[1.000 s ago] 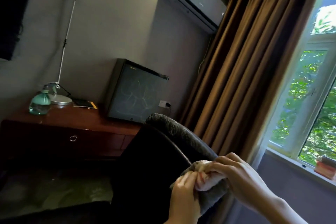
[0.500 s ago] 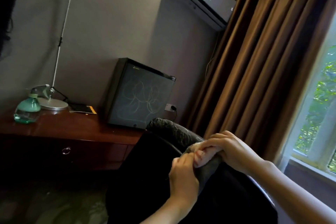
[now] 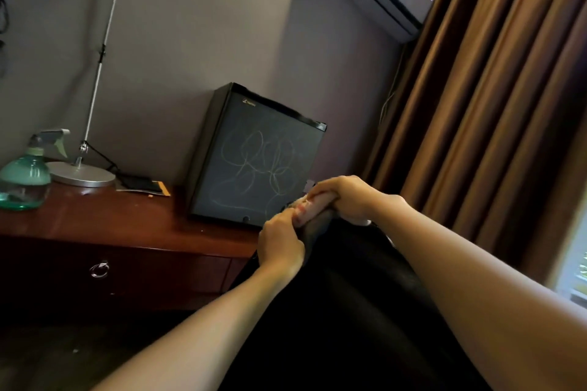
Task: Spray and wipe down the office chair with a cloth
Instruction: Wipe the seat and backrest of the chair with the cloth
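Far left on the desk, the green spray bottle sits next to the lamp base. Nobody's touching it and it hasn't budged in the last second. The mini fridge with the scribbles on its door is at the desk's right end.

Now the part that changed. The left hand has its fingers curled in, pinching the near edge of the cloth. The right hand is clamped over the cloth from above, fingers wrapped around it. A second ago both hands were fiddling with the cloth close in, lower right. Now both arms are stretched out and the cloth is at the top edge of the black office chair, just in front of the fridge. It's too dark to tell whether it's actually touching the backrest.

My read is the bunching-up is over and wiping along the top of the backrest is about to start. I'm guessing the spraying is done for now, since the bottle's parked. The brown curtain hangs on the right.
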Motion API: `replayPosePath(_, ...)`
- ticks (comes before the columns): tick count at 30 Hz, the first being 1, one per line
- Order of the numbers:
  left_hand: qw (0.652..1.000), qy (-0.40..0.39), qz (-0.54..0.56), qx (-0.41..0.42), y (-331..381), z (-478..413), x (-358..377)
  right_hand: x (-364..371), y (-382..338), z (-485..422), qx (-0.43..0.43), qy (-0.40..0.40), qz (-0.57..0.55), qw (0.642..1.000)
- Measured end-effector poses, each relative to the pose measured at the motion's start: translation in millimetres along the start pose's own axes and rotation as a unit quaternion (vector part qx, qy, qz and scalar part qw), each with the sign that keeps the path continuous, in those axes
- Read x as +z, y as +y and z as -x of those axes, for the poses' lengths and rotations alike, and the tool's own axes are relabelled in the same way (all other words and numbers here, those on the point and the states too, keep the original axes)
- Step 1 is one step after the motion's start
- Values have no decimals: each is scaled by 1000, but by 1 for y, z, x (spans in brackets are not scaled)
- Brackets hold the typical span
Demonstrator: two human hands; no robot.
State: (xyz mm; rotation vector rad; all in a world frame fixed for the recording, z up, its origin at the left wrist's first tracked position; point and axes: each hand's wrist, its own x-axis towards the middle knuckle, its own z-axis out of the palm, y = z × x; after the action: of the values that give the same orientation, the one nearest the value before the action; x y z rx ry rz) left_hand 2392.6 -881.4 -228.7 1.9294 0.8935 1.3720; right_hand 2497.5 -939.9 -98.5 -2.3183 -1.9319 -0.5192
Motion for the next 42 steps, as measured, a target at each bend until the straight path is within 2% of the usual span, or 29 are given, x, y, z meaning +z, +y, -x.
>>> replayPosePath(8, 997, -68, 2, -28, -38, -49, -4, 21, -11, -53, 20, -39, -35, 998)
replayPosePath(15, 996, -89, -29, 5, -26, -34, -8, 10, -7, -31, 41, -67, -35, 996)
replayPosePath(21, 990, -111, -40, 78, 22, 35, -15, -26, 3, 56, 66, -83, -28, 994)
replayPosePath(27, 979, -146, 40, 135, 86, 123, -35, -76, -1, 180, 91, -80, -72, 990)
replayPosePath(35, 954, -209, 106, 187, 155, 243, -78, -111, -25, 337, 127, -17, -130, 983)
replayPosePath(42, 963, -177, 56, 196, 164, 295, -86, -99, -43, 403, 100, 72, -130, 984)
